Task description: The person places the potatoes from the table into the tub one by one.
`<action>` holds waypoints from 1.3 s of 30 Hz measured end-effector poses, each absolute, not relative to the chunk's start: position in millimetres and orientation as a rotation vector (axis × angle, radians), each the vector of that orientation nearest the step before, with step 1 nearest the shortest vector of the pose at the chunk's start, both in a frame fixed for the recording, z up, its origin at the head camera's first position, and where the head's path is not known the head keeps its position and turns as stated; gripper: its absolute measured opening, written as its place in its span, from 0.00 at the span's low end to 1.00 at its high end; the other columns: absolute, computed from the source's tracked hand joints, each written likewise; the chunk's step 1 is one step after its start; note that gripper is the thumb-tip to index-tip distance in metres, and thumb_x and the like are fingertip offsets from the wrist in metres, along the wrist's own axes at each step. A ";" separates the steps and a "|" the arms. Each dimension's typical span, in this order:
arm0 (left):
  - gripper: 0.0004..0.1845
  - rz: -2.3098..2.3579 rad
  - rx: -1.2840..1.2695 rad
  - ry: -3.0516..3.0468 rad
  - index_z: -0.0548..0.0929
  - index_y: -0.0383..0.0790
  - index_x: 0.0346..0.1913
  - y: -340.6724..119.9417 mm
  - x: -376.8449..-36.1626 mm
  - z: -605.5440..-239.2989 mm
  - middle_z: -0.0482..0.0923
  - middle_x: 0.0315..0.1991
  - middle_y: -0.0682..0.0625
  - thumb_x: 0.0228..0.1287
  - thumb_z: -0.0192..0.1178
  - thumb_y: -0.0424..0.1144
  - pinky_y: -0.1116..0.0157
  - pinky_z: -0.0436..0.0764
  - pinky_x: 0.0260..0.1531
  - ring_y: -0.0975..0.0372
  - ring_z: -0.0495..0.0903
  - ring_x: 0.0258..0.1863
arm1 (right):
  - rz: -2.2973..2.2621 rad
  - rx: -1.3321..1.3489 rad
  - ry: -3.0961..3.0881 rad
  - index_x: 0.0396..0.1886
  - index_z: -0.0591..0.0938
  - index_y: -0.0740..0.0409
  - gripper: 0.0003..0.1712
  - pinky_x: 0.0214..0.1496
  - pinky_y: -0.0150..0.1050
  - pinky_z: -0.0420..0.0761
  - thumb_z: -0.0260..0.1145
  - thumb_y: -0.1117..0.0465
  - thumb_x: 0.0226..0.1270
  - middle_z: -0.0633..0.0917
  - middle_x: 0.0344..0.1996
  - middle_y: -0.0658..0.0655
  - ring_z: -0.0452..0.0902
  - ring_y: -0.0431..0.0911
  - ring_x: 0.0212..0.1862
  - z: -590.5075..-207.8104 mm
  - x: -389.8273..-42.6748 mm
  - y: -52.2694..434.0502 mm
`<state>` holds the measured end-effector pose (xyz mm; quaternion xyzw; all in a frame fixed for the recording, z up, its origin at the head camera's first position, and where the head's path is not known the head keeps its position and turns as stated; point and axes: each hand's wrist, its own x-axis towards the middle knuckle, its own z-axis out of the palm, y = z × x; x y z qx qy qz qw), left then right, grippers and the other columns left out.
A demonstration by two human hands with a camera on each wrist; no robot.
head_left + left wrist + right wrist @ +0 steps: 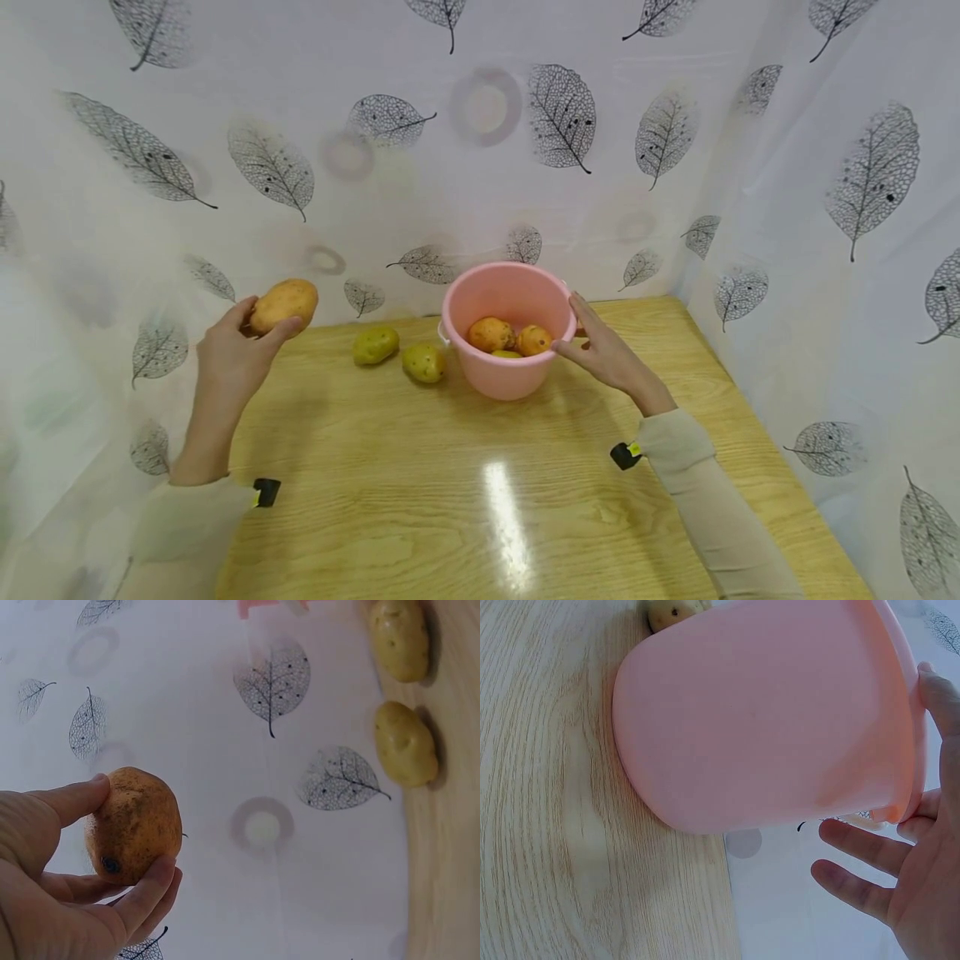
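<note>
- L hand: I noted thumb and fingers clamped on a brown potato, held up off the table, well left of the pink bucket; dark spot on its skin, per L wrist cam.
- R hand: I recorded thumb and finger pinching the bucket's R rim; two other fingers stuck out free.
- Bucket stood upright on table, w/ 2 brown potatoes and part of a greenish one visible inside.
- I logged 2 green-yellow potatoes on table, just L of bucket.
- Leaf-print sheet hung behind.
</note>
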<state>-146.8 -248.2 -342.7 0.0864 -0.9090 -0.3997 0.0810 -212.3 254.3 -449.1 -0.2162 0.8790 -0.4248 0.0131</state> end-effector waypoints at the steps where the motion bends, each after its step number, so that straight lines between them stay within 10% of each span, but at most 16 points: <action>1: 0.50 -1.193 0.257 -2.720 0.55 0.30 0.80 -246.9 -147.4 -342.7 0.67 0.71 0.26 0.71 0.61 0.62 0.37 0.76 0.59 0.35 0.72 0.66 | -1.326 -0.675 2.737 0.86 0.43 0.46 0.54 0.57 0.53 0.82 0.66 0.46 0.75 0.47 0.84 0.57 0.76 0.59 0.65 -449.0 -212.2 254.1; 39: 0.49 -1.471 0.011 -2.698 0.60 0.32 0.80 -143.6 -176.9 -346.2 0.68 0.73 0.32 0.67 0.69 0.58 0.49 0.78 0.64 0.43 0.73 0.68 | -1.268 -0.644 2.753 0.86 0.42 0.45 0.54 0.58 0.57 0.81 0.67 0.45 0.75 0.46 0.84 0.56 0.80 0.60 0.59 -445.0 -210.3 252.8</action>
